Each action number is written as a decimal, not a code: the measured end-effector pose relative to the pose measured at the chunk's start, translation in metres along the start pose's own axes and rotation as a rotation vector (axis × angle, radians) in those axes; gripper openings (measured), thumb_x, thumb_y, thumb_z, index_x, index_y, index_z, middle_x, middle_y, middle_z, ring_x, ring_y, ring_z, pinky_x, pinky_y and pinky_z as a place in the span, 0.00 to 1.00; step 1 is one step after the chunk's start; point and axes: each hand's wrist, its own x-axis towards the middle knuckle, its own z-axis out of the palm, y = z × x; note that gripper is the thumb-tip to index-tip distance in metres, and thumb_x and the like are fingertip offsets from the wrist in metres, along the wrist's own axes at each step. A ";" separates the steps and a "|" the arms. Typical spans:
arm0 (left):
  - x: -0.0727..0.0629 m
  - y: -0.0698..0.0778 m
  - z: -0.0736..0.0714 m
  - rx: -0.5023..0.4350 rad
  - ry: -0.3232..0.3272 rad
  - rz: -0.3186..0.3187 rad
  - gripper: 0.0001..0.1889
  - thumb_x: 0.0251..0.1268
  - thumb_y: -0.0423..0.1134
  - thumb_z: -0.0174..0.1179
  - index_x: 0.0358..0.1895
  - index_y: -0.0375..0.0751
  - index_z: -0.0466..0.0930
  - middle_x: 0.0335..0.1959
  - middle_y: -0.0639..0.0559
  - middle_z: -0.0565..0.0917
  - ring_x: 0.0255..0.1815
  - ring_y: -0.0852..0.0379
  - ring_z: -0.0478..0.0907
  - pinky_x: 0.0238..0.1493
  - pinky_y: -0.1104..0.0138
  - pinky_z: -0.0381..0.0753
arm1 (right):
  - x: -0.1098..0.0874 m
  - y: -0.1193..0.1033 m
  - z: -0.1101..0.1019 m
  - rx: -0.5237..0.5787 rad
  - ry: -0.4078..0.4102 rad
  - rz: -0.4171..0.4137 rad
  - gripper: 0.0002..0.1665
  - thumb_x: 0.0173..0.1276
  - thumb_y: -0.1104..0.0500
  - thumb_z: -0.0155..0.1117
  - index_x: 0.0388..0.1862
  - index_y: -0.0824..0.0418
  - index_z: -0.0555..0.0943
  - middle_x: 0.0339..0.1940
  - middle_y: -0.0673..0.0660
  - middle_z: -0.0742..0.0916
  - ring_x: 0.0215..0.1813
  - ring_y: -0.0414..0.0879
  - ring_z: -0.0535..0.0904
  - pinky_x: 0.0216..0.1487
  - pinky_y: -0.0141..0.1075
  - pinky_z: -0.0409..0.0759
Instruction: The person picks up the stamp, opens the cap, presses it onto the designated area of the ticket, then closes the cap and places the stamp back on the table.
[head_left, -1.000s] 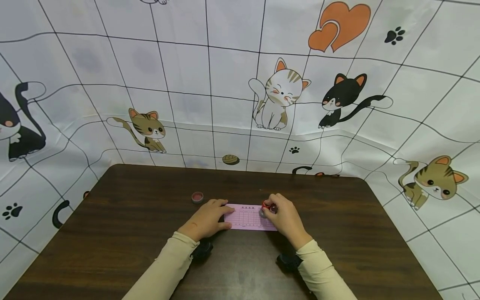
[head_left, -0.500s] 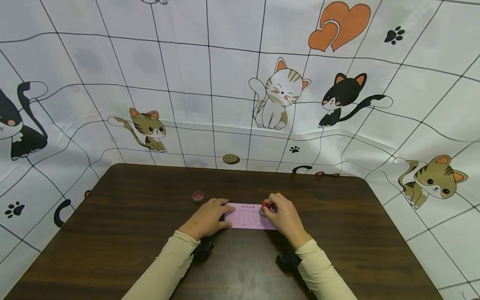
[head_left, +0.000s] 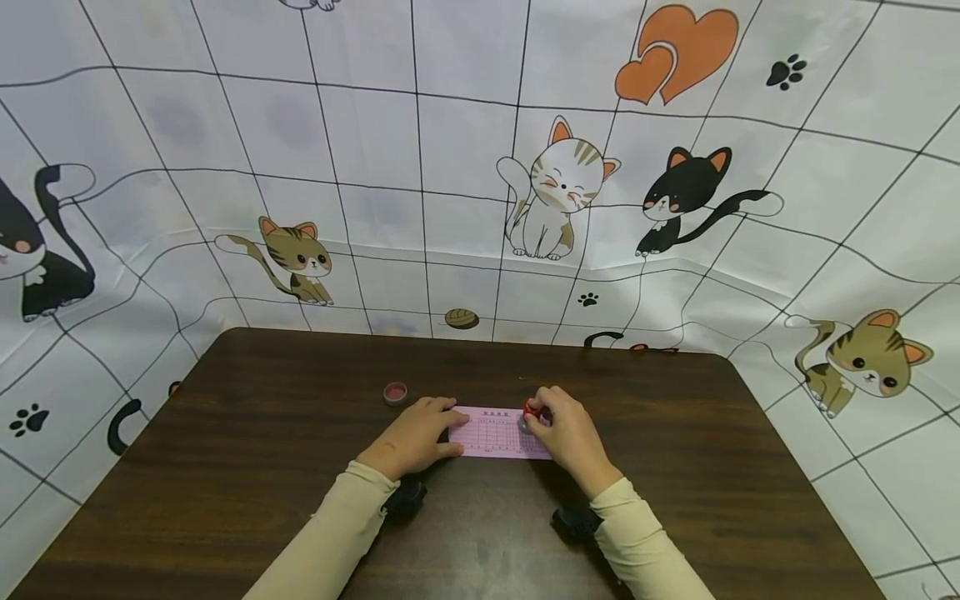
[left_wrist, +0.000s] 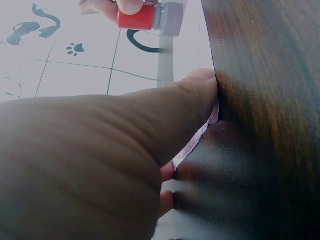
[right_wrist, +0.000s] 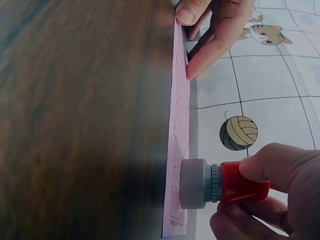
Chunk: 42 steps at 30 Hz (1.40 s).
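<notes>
A pink printed form with a table grid lies flat on the dark wooden table. My left hand rests on its left end, thumb at the near edge and fingers spread towards the far side. Near the form's right end, my right hand pinches a stamp by its red handle between thumb and fingers. The stamp's grey round base stands upright against the form's surface in the right wrist view. Its printing face is hidden.
A small round cap, reddish inside, sits on the table beyond my left hand. Behind the table hangs a white sheet with printed grid lines and cats. A dark wrist camera is under each forearm.
</notes>
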 end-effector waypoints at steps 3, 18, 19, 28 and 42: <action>0.000 0.000 0.000 -0.006 0.001 0.002 0.27 0.69 0.50 0.69 0.69 0.46 0.80 0.75 0.41 0.71 0.75 0.39 0.66 0.74 0.45 0.66 | 0.000 0.000 0.000 -0.003 -0.003 0.004 0.12 0.63 0.64 0.78 0.32 0.54 0.81 0.34 0.49 0.83 0.36 0.47 0.79 0.39 0.39 0.79; 0.000 0.000 0.000 -0.010 0.014 0.007 0.27 0.68 0.50 0.69 0.68 0.46 0.81 0.75 0.40 0.72 0.75 0.39 0.66 0.74 0.44 0.66 | 0.000 -0.002 -0.002 -0.014 -0.006 -0.009 0.13 0.63 0.64 0.78 0.30 0.53 0.79 0.33 0.48 0.82 0.36 0.46 0.79 0.38 0.39 0.78; 0.000 0.000 0.000 -0.010 0.015 0.008 0.27 0.68 0.50 0.69 0.68 0.46 0.81 0.74 0.40 0.72 0.75 0.39 0.66 0.74 0.44 0.66 | 0.000 -0.002 -0.002 -0.012 -0.007 -0.006 0.13 0.63 0.64 0.78 0.31 0.53 0.79 0.33 0.49 0.82 0.36 0.46 0.78 0.38 0.39 0.78; 0.000 0.001 0.001 -0.011 0.014 0.000 0.27 0.68 0.50 0.70 0.67 0.45 0.81 0.75 0.40 0.72 0.75 0.39 0.66 0.74 0.44 0.65 | -0.001 -0.002 -0.001 -0.007 -0.001 -0.008 0.12 0.64 0.64 0.77 0.31 0.54 0.80 0.34 0.49 0.82 0.37 0.46 0.79 0.39 0.40 0.80; -0.002 0.002 0.000 -0.019 0.016 0.013 0.26 0.68 0.48 0.70 0.67 0.44 0.81 0.74 0.39 0.72 0.75 0.37 0.66 0.74 0.43 0.65 | -0.002 -0.003 -0.002 -0.016 -0.007 -0.006 0.11 0.64 0.64 0.77 0.33 0.55 0.81 0.34 0.50 0.82 0.35 0.46 0.78 0.38 0.39 0.79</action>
